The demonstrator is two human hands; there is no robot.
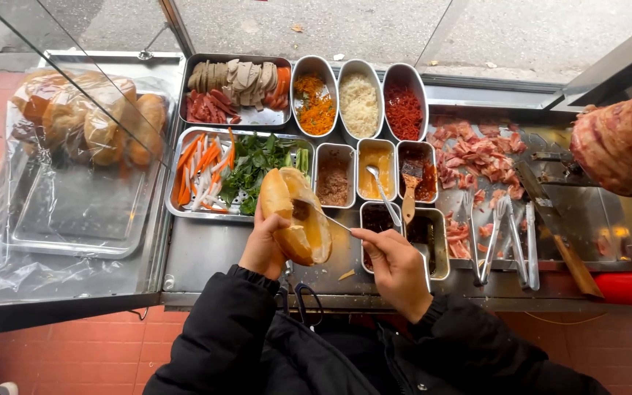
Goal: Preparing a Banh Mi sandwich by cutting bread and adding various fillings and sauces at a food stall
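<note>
The split bread roll [298, 217] is held above the front middle of the steel desk [206, 252], cut side up and tilted toward the trays, with a dark smear on its crumb near the top. The left hand [263, 245] cups it from below and behind, its grip clenched around the crust. The right hand [396, 267], just right of the roll, has its grip pinched on the handle of a thin metal spoon [323, 216], whose tip reaches into the open roll and touches the dark spread.

Right behind the roll sits a long tray [217, 175] of carrot and white radish strips with green herbs. To its right stand small square tins: one with brown paste [333, 179], one with yellow sauce [376, 172] holding a spoon, one with dark red sauce [422, 175] holding a brush, and two dark-filled tins nearer the front edge, by the right hand. Along the back edge lie a tray of sliced cold meats [232, 88] and three oval tins, orange, pale and red.

On the right half, cut meat pieces [477, 157] lie spread on the griddle, with tongs [502, 234] near the front and a large meat spit [623, 139] at the right edge. At the left end, a heap of bread rolls [85, 113] lies under plastic behind a glass pane.
</note>
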